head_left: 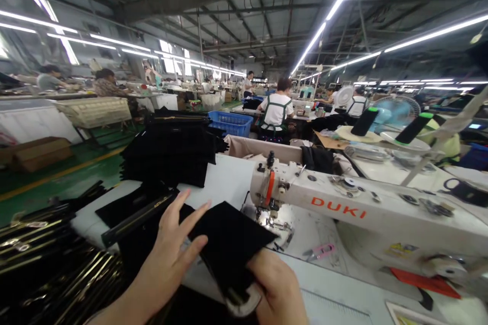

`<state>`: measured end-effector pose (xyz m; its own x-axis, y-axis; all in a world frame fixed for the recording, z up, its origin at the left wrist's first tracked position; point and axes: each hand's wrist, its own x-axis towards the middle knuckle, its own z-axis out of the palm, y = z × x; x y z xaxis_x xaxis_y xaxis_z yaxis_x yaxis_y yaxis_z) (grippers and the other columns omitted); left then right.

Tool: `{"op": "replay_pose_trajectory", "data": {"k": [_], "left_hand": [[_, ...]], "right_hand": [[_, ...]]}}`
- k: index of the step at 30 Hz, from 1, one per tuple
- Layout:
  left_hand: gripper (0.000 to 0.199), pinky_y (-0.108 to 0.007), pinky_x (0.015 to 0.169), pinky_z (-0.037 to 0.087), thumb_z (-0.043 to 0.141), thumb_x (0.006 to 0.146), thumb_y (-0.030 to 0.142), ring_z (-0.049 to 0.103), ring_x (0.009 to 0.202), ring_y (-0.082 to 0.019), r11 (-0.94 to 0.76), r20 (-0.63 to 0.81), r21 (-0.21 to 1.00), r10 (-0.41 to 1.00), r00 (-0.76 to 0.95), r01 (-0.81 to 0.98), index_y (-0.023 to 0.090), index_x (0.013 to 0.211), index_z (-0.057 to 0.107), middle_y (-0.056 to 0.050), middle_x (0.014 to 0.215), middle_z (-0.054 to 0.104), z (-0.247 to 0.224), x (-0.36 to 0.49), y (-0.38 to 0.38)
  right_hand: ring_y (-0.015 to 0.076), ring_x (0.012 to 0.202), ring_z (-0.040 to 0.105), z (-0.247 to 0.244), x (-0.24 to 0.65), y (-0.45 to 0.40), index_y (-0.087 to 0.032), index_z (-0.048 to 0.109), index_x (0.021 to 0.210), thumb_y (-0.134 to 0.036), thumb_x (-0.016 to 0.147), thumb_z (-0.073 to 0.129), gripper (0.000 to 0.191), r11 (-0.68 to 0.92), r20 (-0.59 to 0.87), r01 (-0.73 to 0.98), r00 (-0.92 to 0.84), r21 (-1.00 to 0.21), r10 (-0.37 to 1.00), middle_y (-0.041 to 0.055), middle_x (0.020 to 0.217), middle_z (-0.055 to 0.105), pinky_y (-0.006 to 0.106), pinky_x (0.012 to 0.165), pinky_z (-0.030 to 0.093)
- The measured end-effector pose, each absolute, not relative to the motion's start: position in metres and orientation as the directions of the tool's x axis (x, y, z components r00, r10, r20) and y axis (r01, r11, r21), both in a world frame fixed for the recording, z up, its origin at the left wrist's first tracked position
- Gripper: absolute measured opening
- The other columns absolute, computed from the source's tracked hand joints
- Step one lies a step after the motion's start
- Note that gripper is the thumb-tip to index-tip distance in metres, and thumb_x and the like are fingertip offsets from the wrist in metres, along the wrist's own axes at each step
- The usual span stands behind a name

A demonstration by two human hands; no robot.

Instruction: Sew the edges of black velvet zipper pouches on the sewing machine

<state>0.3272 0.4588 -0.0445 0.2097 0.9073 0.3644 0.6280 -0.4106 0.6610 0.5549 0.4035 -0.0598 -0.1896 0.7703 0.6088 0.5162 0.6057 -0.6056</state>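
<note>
A black fabric piece [232,238] is gripped at its lower right edge by my right hand [276,284], whose fingers are closed on it. Just left of that piece, my left hand [179,238] has its fingers spread, above more black cloth. A black strip with a zipper [141,216] lies left of my left hand on the white table [229,177]. To the right of the fabric is the needle area of a white sewing machine [305,193] marked DUKI. Pink-handled snips [322,251] lie on the machine bed.
A tall stack of black cloth [171,147] stands at the table's back left. Many zippers [57,264] are heaped at the lower left. Behind are a blue basket [231,123], thread cones [364,121], and a seated person [277,109].
</note>
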Motion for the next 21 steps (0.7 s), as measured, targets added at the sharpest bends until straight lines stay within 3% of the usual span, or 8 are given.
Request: {"op": "replay_pose_trajectory", "data": {"k": [2,3,5,6,9,11,15,21], "left_hand": [[0.067,-0.057,0.12,0.016,0.061,0.083,0.064,0.023,0.146,-0.038,-0.647,0.39,0.484,0.762,0.517,0.589,0.038,0.142,0.048,-0.002,0.159,0.028,-0.04,0.33,0.448],[0.079,-0.054,0.12,0.022,0.068,0.076,0.066,0.031,0.143,-0.037,-0.723,0.371,0.45,0.686,0.626,0.525,0.037,0.145,0.044,-0.004,0.156,0.034,-0.038,0.333,0.443],[0.098,-0.046,0.113,0.04,0.079,0.066,0.063,0.047,0.133,-0.033,-0.772,0.396,0.453,0.622,0.675,0.446,0.034,0.149,0.034,-0.008,0.149,0.046,-0.035,0.342,0.435],[0.098,-0.042,0.109,0.045,0.081,0.067,0.057,0.053,0.128,-0.031,-0.768,0.457,0.461,0.635,0.623,0.445,0.034,0.149,0.033,-0.008,0.145,0.049,-0.034,0.346,0.432],[0.058,-0.035,0.105,0.048,0.07,0.086,0.028,0.058,0.121,-0.022,-0.768,0.632,0.439,0.633,0.446,0.467,0.033,0.138,0.046,-0.004,0.134,0.059,-0.034,0.356,0.428],[0.043,-0.033,0.105,0.047,0.058,0.094,0.02,0.058,0.121,-0.02,-0.783,0.618,0.436,0.619,0.484,0.445,0.031,0.135,0.051,-0.004,0.13,0.061,-0.032,0.36,0.429],[0.056,-0.037,0.108,0.043,0.061,0.092,0.047,0.051,0.126,-0.026,-0.659,0.367,0.657,0.704,0.608,0.367,0.029,0.143,0.046,-0.008,0.137,0.054,-0.021,0.366,0.43],[0.046,-0.031,0.087,0.048,0.067,0.086,0.051,0.059,0.098,-0.022,-0.22,0.077,0.964,0.766,0.638,0.147,0.025,0.124,0.065,-0.005,0.104,0.062,-0.011,0.38,0.434]], "right_hand": [[0.0155,0.081,0.069,-0.055,0.565,0.399,-0.027,0.07,0.103,-0.011,0.083,0.05,0.033,0.543,0.503,0.456,-0.218,-0.706,0.837,0.0,0.089,0.073,0.022,0.073,0.053],[0.014,0.078,0.068,-0.051,0.568,0.398,-0.027,0.071,0.099,-0.01,0.082,0.05,0.032,0.493,0.442,0.422,-0.217,-0.761,0.87,-0.0013,0.085,0.072,0.021,0.071,0.051],[0.0126,0.073,0.066,-0.042,0.572,0.394,-0.025,0.07,0.092,-0.009,0.079,0.052,0.028,0.395,0.355,0.384,-0.174,-0.834,0.919,-0.0032,0.08,0.071,0.019,0.067,0.048],[0.0122,0.071,0.065,-0.037,0.573,0.393,-0.024,0.069,0.089,-0.009,0.078,0.053,0.025,0.353,0.324,0.377,-0.142,-0.856,0.935,-0.0038,0.078,0.071,0.018,0.064,0.047],[0.012,0.07,0.064,-0.022,0.575,0.389,-0.023,0.066,0.088,-0.013,0.081,0.055,0.016,0.252,0.235,0.383,-0.092,-0.889,0.968,-0.0044,0.077,0.07,0.018,0.065,0.046],[0.0124,0.077,0.065,-0.015,0.576,0.389,-0.023,0.067,0.091,-0.015,0.085,0.056,0.015,0.231,0.197,0.377,-0.126,-0.897,0.972,-0.0037,0.084,0.072,0.019,0.072,0.046],[0.0119,0.072,0.062,-0.009,0.576,0.389,-0.022,0.068,0.083,-0.016,0.087,0.058,0.012,0.245,0.148,0.372,-0.27,-0.895,0.951,-0.0039,0.078,0.07,0.019,0.066,0.044],[0.0135,0.081,0.063,-0.008,0.571,0.39,-0.021,0.067,0.086,-0.014,0.086,0.061,0.009,0.279,0.178,0.326,-0.307,-0.903,0.935,-0.0023,0.087,0.07,0.02,0.073,0.045]]}}
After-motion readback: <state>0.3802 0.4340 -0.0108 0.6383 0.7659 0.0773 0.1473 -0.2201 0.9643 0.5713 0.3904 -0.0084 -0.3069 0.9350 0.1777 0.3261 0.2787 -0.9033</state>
